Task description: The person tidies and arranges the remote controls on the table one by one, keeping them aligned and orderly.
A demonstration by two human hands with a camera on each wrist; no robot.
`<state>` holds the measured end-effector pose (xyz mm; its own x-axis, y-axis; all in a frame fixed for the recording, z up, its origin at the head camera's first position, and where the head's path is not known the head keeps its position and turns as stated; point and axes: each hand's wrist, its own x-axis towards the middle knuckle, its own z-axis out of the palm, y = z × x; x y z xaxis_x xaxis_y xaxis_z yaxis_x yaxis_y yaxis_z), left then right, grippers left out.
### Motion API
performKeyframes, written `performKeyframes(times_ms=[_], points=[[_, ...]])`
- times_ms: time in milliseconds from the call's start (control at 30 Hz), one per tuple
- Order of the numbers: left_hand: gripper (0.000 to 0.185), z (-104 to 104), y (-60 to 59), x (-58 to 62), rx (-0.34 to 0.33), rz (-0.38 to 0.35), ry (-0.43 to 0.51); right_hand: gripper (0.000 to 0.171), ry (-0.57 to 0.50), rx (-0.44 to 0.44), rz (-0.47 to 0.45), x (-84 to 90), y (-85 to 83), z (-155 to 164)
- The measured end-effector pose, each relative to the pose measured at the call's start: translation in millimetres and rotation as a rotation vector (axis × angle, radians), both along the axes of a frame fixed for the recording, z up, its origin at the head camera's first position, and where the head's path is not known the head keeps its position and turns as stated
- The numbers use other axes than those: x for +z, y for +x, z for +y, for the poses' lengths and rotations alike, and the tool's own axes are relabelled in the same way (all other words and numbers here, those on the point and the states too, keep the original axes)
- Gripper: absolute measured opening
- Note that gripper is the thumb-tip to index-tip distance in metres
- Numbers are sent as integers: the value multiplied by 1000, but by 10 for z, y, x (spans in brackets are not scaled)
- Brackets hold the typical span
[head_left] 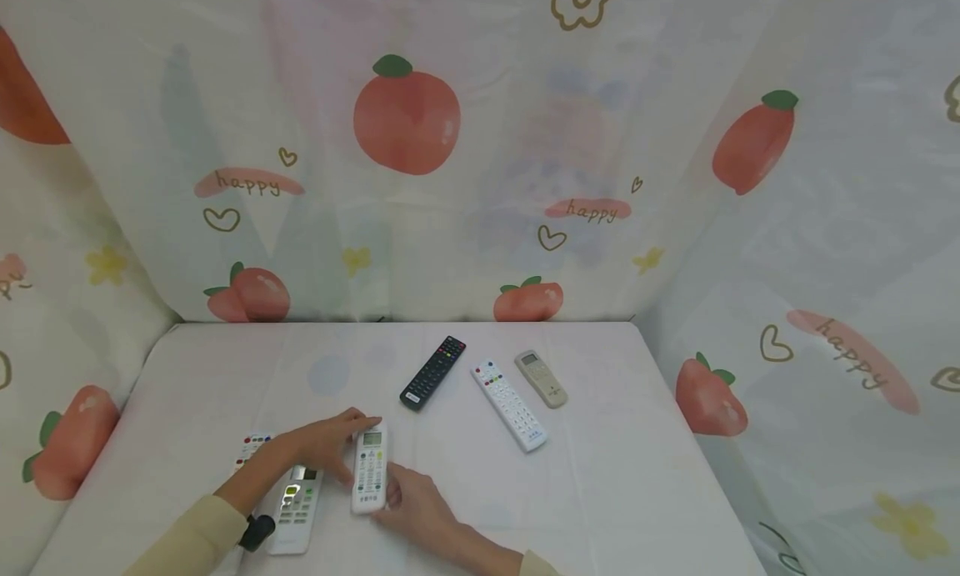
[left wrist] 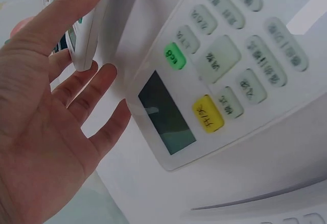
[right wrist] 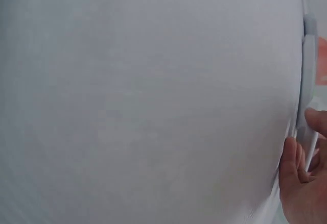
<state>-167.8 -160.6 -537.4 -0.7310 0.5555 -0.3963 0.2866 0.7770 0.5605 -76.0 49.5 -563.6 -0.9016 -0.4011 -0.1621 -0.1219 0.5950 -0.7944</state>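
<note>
A white remote control (head_left: 370,468) with a small grey screen lies between the two hands at the table's front left. My left hand (head_left: 330,445) holds it at the upper left, one finger at its top end and the thumb near its left edge. In the left wrist view, the left hand's (left wrist: 56,117) other fingers are spread loosely. My right hand (head_left: 422,509) pinches the lower right part of the same remote; in the right wrist view that hand (right wrist: 306,178) shows only at the right edge. Beside the left wrist lies another white remote with a yellow button (left wrist: 208,114).
A further white remote (head_left: 252,448) is partly hidden behind the left forearm. Farther back lie a black remote (head_left: 432,373), a long white remote (head_left: 510,406) and a beige remote (head_left: 542,379). Fruit-patterned curtains (head_left: 480,242) surround the white table (head_left: 600,493).
</note>
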Motion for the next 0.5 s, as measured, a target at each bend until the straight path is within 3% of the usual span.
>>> performKeyframes(times_ms=[267, 500], points=[[100, 21, 56, -44, -28, -8, -30, 62, 29, 10, -6, -11, 101, -57], [99, 16, 82, -76, -25, -1, -49, 64, 71, 7, -4, 5, 126, -83]])
